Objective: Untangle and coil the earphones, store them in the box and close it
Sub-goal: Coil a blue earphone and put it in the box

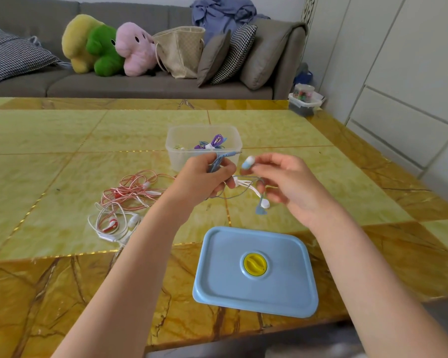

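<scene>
Above the table's middle, my left hand grips a bundle of the blue earphones' cable, its plug poking out toward the box. My right hand pinches one blue-and-white earbud; the other earbud dangles below on the blue earphones' loose cable. Just behind my hands stands the clear plastic box, open, with coiled purple earphones inside. A tangle of red-and-white earphones lies on the table to the left. The blue lid with a yellow knob lies flat near the front edge.
The yellow-green marble table ends close to my body. A grey sofa with plush toys, a woven bag and cushions stands behind it. A small lidded container sits past the table's far right corner, by white cabinets.
</scene>
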### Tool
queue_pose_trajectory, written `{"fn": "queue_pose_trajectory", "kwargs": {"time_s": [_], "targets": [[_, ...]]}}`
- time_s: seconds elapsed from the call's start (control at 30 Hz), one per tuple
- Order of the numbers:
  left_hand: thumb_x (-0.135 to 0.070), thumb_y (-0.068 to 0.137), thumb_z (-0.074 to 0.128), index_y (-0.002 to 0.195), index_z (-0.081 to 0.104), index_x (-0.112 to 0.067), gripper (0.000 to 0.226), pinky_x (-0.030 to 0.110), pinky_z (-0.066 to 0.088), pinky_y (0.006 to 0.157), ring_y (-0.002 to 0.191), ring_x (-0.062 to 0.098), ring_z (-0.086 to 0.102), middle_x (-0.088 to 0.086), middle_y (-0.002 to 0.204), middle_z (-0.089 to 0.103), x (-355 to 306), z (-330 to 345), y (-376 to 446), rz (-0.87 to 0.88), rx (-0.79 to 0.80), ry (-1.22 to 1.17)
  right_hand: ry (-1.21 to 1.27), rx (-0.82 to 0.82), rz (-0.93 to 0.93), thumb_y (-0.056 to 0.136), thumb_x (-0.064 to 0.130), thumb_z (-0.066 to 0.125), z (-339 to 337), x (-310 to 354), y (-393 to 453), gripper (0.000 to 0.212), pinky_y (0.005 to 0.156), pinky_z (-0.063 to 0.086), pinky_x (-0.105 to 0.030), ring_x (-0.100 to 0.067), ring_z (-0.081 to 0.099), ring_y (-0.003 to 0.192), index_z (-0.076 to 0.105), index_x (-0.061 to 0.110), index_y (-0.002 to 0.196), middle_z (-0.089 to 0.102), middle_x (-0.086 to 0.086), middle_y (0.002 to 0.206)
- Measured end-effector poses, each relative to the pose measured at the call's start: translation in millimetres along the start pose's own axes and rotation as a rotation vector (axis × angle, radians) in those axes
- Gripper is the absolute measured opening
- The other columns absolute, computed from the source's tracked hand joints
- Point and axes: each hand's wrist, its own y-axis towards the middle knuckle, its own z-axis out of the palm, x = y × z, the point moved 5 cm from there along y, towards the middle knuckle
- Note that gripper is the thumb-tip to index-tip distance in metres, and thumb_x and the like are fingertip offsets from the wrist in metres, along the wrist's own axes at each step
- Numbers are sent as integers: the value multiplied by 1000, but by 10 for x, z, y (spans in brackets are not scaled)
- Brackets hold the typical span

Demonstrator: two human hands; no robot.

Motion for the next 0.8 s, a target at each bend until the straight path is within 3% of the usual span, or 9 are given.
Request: {"fn": "queue_pose_trajectory", "kwargs": {"time_s": [0.13, 0.3, 0.47, 0.53, 0.6, 0.7, 0.8], "targets": [[-9, 93, 52, 92, 59, 0, 11, 13, 29, 39, 39, 4, 33, -8, 52, 54, -15, -1, -21, -17, 7, -41, 355, -107, 117, 96, 4, 44, -120, -61, 24, 7, 30, 21, -15, -7, 40, 36, 47, 10, 93, 69, -11, 77], [-3, 94, 48, 81, 61, -7, 19, 12, 25, 37, 35, 2, 28, -6, 49, 48, -23, -56, -17, -31, -54, -98, 317, -229, 91, 94, 1, 44, -185, -69, 21, 11, 34, 30, -15, -13, 59, 43, 46, 11, 99, 68, -4, 62], [-3, 96, 43, 89, 61, -8, 20, 11, 24, 37, 35, 2, 28, -8, 49, 47, -27, -100, -10, -34, -80, -133, 312, -187, 46, 95, 5, 44, -190, -1, 16, 14, 37, 38, -17, -18, 62, 49, 53, 13, 87, 59, -1, 52], [-3, 97, 42, 90, 61, -8, 21, 11, 24, 37, 34, 1, 29, -6, 51, 47, -22, -103, -10, -38, -92, -134, 242, -136, 48, 98, 12, 43, -166, -5, 23, 14, 37, 37, -17, -17, 58, 48, 54, 11, 89, 58, -1, 49], [-4, 97, 41, 89, 61, -9, 22, 11, 25, 37, 35, 1, 29, -6, 51, 48, -16, -113, -2, -39, -109, -130, 47, -81, 12, 95, 11, 51, -150, 8, 17, 6, 37, 35, -18, -15, 53, 48, 54, 12, 100, 64, -2, 63], [-9, 98, 41, 89, 63, -10, 23, 11, 27, 38, 37, 1, 33, -5, 59, 53, -18, -145, 14, -12, -170, -59, -314, 0, -47, 86, 7, 62, -104, 22, 10, 36, 40, 36, -21, -13, 53, 52, 50, 21, 117, 58, 0, 97], [-17, 99, 40, 95, 63, -8, 25, 11, 28, 40, 39, 1, 35, -1, 72, 51, -36, -149, 23, -10, -209, -53, -465, 41, -30, 87, 10, 62, -52, -19, 22, 30, 44, 42, -25, -16, 55, 59, 54, 20, 114, 58, -1, 99]]}}
